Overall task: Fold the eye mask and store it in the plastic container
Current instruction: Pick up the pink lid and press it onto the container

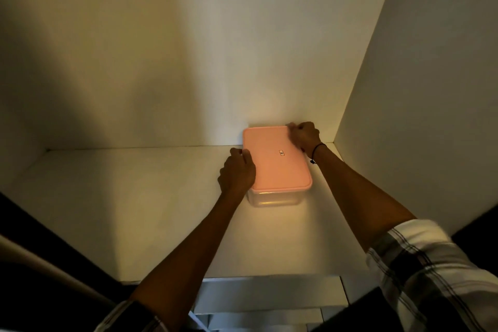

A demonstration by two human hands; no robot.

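Both hands, left hand point(237, 172) and right hand point(303, 136), clamp the pink lid point(277, 159); lift corners evenly.

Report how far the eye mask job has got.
Done, apparently: the pink lid sits on the container on the shelf. No eye mask shows; whether it is inside cannot be told. In hand: the left hand grips the lid's left edge, the right hand its far right corner. Left: perhaps only seating the lid or letting go.
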